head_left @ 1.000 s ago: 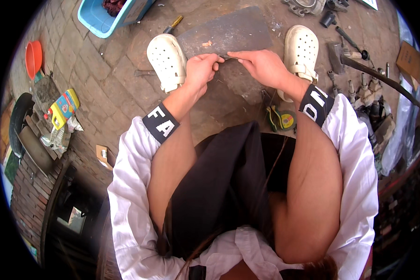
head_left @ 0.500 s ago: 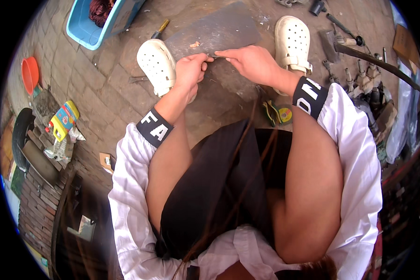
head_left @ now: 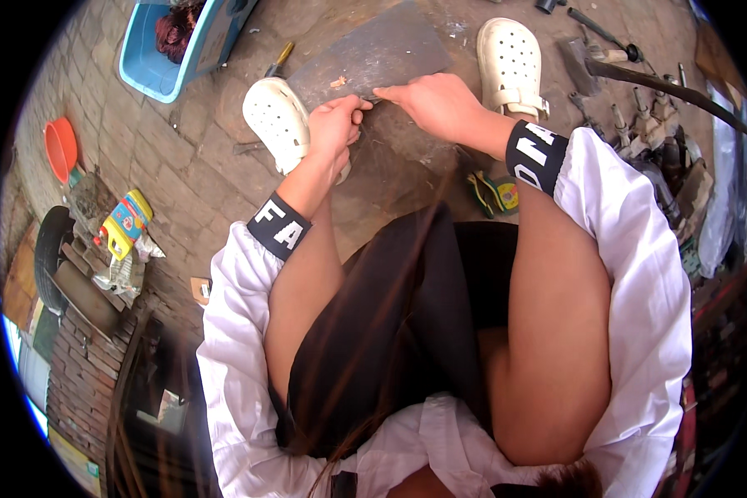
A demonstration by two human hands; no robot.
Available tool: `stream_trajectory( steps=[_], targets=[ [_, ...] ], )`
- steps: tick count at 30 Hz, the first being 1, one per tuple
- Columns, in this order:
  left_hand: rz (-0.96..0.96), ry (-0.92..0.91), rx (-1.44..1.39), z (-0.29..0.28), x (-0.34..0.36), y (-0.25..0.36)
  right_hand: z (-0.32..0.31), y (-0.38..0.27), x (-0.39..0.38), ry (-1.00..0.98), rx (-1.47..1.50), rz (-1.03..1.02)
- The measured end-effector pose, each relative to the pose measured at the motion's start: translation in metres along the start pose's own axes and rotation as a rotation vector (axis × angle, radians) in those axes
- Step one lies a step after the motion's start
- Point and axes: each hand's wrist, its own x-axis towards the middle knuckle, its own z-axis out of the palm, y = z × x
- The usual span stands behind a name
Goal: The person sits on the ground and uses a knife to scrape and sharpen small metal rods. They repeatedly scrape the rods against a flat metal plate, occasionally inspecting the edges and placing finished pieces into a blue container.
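Observation:
My left hand (head_left: 338, 126) is closed, fingers curled and thumb and forefinger pressed together around something thin that I cannot make out. Close against it, my right hand (head_left: 440, 106) has its forefinger laid along the same spot, with its other fingers tucked under and partly hidden. Both sets of fingertips meet over the near edge of a flat dark grey sheet (head_left: 382, 50) on the ground. A small tan scrap (head_left: 339, 81) lies on that sheet, just beyond my left fingertips.
White clogs (head_left: 275, 116) flank the sheet. A yellow-handled tool (head_left: 282, 60) and blue tub (head_left: 153, 70) lie far left; a red scoop (head_left: 61, 149) and yellow jug (head_left: 127, 222) at left. Green-and-yellow pliers-like item (head_left: 494, 195) sits nearer. Right: a hammer (head_left: 581, 68) and metal parts (head_left: 664, 166).
The whole view has shifted slightly, so the surroundings sit a little differently. My hands keep nearly the same pose, fingertips together at the sheet's near edge.

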Motion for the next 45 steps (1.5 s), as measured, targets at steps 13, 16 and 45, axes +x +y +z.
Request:
stream_trajectory(
  steps=[13, 16, 45],
  targets=[
    [-0.001, -0.005, 0.035, -0.001, 0.001, -0.001, 0.014, 0.013, -0.005, 0.104, 0.188, 0.004],
    [0.004, 0.000, 0.041, 0.001, 0.001, 0.000, 0.013, 0.013, -0.005, 0.135, 0.179, -0.010],
    [-0.007, 0.017, 0.062, 0.001, 0.000, 0.001, 0.011, 0.007, -0.005, 0.058, 0.136, 0.024]
  ],
)
